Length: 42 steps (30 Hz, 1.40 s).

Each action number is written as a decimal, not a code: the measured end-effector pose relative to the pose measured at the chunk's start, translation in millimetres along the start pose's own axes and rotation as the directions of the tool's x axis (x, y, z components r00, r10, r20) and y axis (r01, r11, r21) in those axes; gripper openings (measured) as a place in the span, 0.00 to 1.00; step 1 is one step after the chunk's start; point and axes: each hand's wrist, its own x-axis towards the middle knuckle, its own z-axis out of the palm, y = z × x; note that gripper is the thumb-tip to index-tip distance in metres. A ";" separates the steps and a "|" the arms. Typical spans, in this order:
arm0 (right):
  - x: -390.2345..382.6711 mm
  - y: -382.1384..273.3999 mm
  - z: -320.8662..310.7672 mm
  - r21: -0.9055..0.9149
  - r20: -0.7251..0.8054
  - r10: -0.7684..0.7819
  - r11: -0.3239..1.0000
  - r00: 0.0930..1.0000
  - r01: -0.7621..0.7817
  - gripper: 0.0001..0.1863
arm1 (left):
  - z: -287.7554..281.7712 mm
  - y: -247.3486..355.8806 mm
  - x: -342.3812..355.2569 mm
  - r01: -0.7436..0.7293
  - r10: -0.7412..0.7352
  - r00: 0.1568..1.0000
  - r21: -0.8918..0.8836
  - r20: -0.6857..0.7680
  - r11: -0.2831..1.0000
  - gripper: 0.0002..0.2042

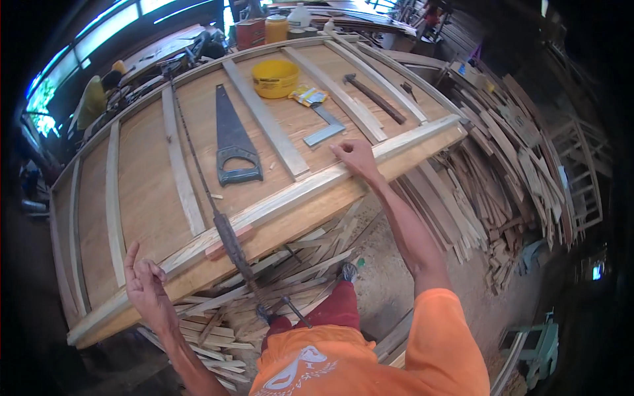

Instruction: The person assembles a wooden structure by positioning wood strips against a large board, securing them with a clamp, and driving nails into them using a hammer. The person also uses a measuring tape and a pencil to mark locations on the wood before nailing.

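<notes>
Before me lies a wooden panel frame (145,191) with plywood between slats and a pale front rail (284,187). At the rail's left part is my left hand (146,284), its index finger stretched out, the other fingers bent, nothing visible in it. My right hand (356,157) is at the rail farther right, fingers curled together; whether they hold anything small is hidden. A try square (325,134) lies just beyond it. Between my hands a long bar clamp (231,244) spans the frame, its screw end toward me. A handsaw (232,135) lies right of the clamp.
On the panel are a yellow tub (275,80), a yellow packet (308,96) and a hammer (375,99). Containers (277,30) stand past the far edge. Stacked boards (485,158) fill the right; wood offcuts (218,330) litter the floor by my feet. A green machine (536,353) stands lower right.
</notes>
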 end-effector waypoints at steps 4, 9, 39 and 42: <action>29.8 9.7 0.1 0.192 0.021 -0.011 0.981 1.000 0.007 0.22 | -39.5 -6.2 6.4 -0.056 0.055 0.995 0.006 0.085 0.998 0.09; 213.3 199.0 -146.5 0.319 -0.201 -0.144 0.926 0.969 0.204 0.12 | 28.1 41.5 -12.1 -0.048 0.048 0.998 0.019 -0.038 0.999 0.17; 132.0 82.5 -236.2 0.687 0.119 -0.408 0.692 0.905 0.222 0.38 | 290.0 85.6 -142.6 -0.011 -0.101 0.959 0.392 0.264 0.920 0.13; 2.2 -17.0 -207.5 0.301 0.087 -0.775 0.619 0.625 0.726 0.42 | 271.6 69.1 -132.7 -0.071 -0.094 0.742 0.218 0.663 0.973 0.19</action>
